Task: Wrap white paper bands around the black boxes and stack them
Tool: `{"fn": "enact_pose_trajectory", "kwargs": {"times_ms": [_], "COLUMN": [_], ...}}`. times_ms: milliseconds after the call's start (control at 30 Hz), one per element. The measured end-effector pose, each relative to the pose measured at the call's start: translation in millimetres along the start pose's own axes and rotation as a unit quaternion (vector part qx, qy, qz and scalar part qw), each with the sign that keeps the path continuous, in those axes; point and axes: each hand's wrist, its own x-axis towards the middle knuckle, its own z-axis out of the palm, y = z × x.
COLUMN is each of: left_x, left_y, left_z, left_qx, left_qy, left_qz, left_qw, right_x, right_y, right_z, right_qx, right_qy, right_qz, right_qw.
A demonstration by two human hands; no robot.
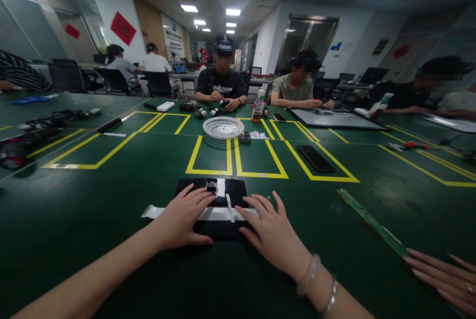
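Lot: one flat black panel (pixel 225 229), lower centre of the frame, lying on a green tabletop (pixel 92 210).

Fittings: a white band (pixel 213 214) across its middle, its left end past the panel's edge; a small black square part (pixel 211 186) near the far edge; a white patch (pixel 220 187) beside that part; a narrow white strip (pixel 229 205) overlapping the band.

Handling, as judged: light, even pressure from flat fingers suited the panel best, with both sides kept level, the square part unpressed and the narrow strip free of snags.

Left hand (pixel 182 217): palm down, fingers apart, over the panel's left half; fingertips just beside the square part, thumb at the near edge.

Right hand (pixel 273 224): fingers spread, clamped on nothing, over the right half; one fingertip just beside the narrow strip. Whether every fingertip touched could not be told.

Position: the panel lay beneath and between both hands.

Also present: green circuit board (pixel 372 221), lower right, touched by another person's hand (pixel 446 279).
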Motion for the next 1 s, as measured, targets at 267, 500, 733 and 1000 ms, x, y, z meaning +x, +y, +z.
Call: {"fn": "enact_pose_trajectory", "kwargs": {"times_ms": [267,500,733,1000], "left_x": [2,-10,-60,-139], "left_y": [-3,-55,-150,-220], "left_z": [-8.6,-27.5,-53.3,-64.8], "left_qx": [-0.038,-0.018,0.089,0.107], "left_qy": [0.004,0.05,0.097,0.082], "left_qz": [0.0,-0.118,-0.311,-0.562], "left_qw": [0.999,0.992,0.941,0.816], "right_x": [2,2,2,1], "right_y": [9,14,14,14], "right_z": [-5,-1,-4,-4], "right_qx": [0.024,0.018,0.029,0.04], "right_qy": [0.052,0.059,0.056,0.047], "right_qz": [0.038,0.033,0.036,0.045], "right_qw": [0.998,0.998,0.997,0.997]}}
